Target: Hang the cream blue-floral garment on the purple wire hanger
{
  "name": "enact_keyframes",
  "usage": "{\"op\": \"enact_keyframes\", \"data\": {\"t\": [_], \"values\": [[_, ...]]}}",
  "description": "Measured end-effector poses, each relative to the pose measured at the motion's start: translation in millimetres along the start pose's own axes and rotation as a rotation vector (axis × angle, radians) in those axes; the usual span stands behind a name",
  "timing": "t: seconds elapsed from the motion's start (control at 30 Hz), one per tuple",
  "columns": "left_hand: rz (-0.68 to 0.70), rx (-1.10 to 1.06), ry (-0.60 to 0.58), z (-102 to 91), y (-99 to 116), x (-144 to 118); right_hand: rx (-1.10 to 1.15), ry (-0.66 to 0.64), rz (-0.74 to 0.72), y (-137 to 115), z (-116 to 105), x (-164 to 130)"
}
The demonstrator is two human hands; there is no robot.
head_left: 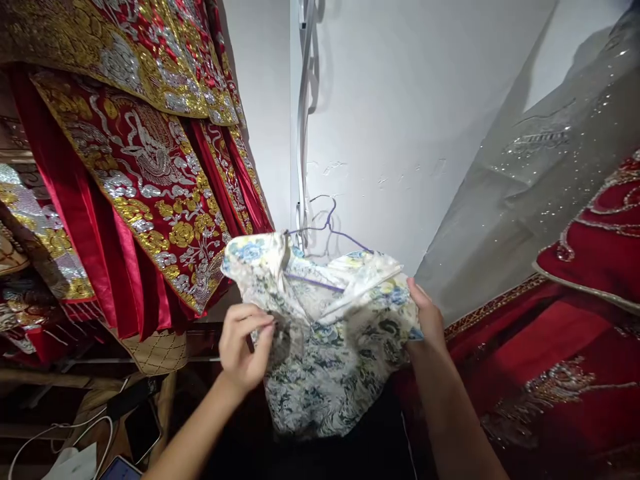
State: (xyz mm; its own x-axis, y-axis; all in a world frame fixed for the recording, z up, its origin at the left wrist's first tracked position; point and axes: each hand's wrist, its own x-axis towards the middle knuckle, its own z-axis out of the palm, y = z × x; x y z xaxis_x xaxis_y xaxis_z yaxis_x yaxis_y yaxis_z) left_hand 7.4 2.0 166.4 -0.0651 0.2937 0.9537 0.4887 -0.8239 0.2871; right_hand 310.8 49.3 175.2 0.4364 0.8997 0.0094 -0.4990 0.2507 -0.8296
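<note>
Two hands, both on one floral garment (325,347). Left hand (243,347): grip pinched shut on the garment's left edge, fingers curled over the cloth near its shoulder. Right hand (425,320): grip closed on the right shoulder edge, thumb forward, the fingers hidden behind the fabric. Garment: cream brocade with blue, yellow and dark green flowers, held up between the hands at mid-frame, its lower part hanging down in front of dark cloth. Purple wire hanger (327,230): threaded into the neckline, hook standing upright above the collar in front of the white wall (400,120). To the left, red robes with gold and silver embroidery (145,173), hanging. To the right, red embroidered fabric (560,360) and grey sequinned cloth (540,167). Lower left: a phone (143,427) and white cables (60,433).
</note>
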Motion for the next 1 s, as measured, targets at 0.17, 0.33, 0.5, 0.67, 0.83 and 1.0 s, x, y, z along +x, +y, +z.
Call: {"op": "enact_keyframes", "data": {"t": [0.17,0.33,0.5,0.67,0.83,1.0], "values": [[-0.708,-0.132,0.108,46.2,-4,-58,-0.009,-0.109,0.015,6,26,3],[-1.023,-0.309,0.083,60.0,-16,-65,-0.112,-0.141,0.127,18,8,-8],[-1.154,-0.399,0.085,51.6,-19,-85,-0.244,0.104,-0.167,55,-30,-28],[-1.206,-0.447,0.041,43.0,-13,-102,-0.523,0.266,-0.396,116,-36,-71],[-1.179,-0.531,-0.094,37.9,7,-94,-0.647,-0.553,-0.002,145,-3,-103],[-1.188,-0.547,-0.104,30.3,19,-83,-0.594,-0.508,-0.088,149,9,-103]]}}
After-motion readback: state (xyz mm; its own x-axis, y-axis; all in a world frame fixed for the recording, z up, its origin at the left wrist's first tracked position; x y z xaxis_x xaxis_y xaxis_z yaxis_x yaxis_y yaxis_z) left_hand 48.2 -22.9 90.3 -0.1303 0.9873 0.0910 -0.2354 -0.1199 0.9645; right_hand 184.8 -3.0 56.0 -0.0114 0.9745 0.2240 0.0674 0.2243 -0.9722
